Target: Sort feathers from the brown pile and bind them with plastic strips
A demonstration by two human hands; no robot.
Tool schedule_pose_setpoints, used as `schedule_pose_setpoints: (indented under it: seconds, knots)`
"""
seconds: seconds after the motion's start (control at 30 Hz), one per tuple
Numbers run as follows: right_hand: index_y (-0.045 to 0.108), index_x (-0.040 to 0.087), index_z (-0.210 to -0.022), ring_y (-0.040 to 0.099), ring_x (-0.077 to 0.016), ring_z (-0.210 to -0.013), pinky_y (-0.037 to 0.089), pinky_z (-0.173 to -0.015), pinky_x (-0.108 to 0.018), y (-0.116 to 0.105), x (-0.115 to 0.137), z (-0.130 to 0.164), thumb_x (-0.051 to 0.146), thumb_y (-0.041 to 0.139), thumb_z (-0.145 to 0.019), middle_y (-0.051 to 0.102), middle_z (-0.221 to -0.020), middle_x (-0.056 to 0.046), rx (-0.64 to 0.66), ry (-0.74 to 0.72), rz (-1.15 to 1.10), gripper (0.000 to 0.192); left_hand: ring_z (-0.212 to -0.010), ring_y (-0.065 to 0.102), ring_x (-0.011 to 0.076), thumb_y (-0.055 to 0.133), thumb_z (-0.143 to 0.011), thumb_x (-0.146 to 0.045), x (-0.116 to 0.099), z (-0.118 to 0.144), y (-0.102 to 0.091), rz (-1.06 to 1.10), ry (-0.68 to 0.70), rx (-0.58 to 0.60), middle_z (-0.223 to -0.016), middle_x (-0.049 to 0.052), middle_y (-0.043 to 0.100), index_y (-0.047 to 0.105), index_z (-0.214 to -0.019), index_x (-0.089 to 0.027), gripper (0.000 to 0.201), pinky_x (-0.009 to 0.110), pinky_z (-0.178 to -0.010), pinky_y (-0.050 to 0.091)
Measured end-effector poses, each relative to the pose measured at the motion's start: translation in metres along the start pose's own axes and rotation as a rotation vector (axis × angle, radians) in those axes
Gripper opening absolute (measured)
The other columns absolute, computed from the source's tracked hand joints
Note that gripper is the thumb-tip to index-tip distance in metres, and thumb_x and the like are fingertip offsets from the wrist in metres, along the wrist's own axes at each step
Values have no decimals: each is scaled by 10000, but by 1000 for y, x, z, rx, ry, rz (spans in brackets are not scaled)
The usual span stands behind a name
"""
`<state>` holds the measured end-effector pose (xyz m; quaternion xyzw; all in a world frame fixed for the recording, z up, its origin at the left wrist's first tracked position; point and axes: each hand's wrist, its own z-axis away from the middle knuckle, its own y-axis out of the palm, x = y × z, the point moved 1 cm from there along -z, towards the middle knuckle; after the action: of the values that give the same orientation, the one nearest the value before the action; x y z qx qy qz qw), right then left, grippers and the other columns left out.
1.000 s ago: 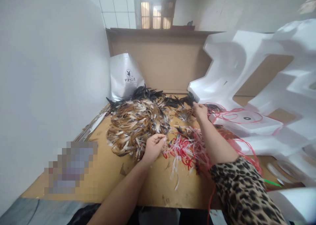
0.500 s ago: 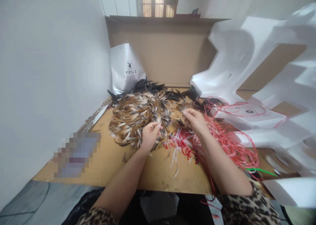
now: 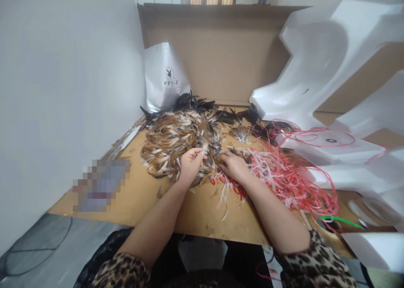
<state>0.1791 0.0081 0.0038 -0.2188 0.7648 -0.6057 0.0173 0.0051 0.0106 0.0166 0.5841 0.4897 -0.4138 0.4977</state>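
On the counter (image 3: 195, 214) lie one feather heap (image 3: 176, 142), one tangle of red cords (image 3: 284, 176) and one silver bag (image 3: 166, 79). Both hands meet at the heap's near edge: left hand (image 3: 189, 166) pinches feathers, right hand's (image 3: 233, 166) grip is unclear.

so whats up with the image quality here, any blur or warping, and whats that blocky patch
Head view: wide-angle warping bends the cardboard backboard and white foam pieces; daylight is soft and even with no hard glare; the feather pile and both hands, left hand and right hand, are fairly sharp; a pixelated patch hides something on the table.
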Motion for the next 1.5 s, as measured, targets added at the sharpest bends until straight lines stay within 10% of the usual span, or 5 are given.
schedule_pose_setpoints:
  seconds: [0.27, 0.57, 1.13, 1.5]
  knots:
    - [568, 182, -723, 510, -122, -682, 387, -675, -258, -14, -7, -4, 299, 539, -715, 574, -747, -4, -159, 89, -876, 121, -405, 420, 37, 583, -659, -347, -2, 2, 0, -9, -12, 74, -597, 10, 584, 587, -794, -126, 259, 162, -384, 299]
    - [527, 194, -726, 486, -89, -510, 353, -476, -203, -27, 1, 2, 299, 628, -641, 550, -584, 27, 53, 230, -1634, 168, -557, 532, 70, 560, -690, -368, 2, 2, -2, 180, -216, 362, -948, 120, 603, 601, -911, -115, 339, 176, -463, 382]
    - [543, 195, -731, 506, -85, -543, 372, -469, -193, -19, 5, -1, 299, 637, -637, 557, -641, 20, 30, 292, -1744, 168, -458, 505, 62, 647, -605, -304, 5, 7, 0, 83, -346, 497, -712, 84, 642, 601, -740, -102, 247, 162, -400, 339]
    - [580, 168, -666, 489, -77, -545, 395, -537, -208, -9, 26, 1, 299, 662, -611, 568, -626, 26, -11, 240, -1357, 164, -490, 543, 93, 636, -614, -318, 5, 6, 5, -37, -249, 436, -670, 75, 629, 604, -733, -103, 248, 191, -444, 397]
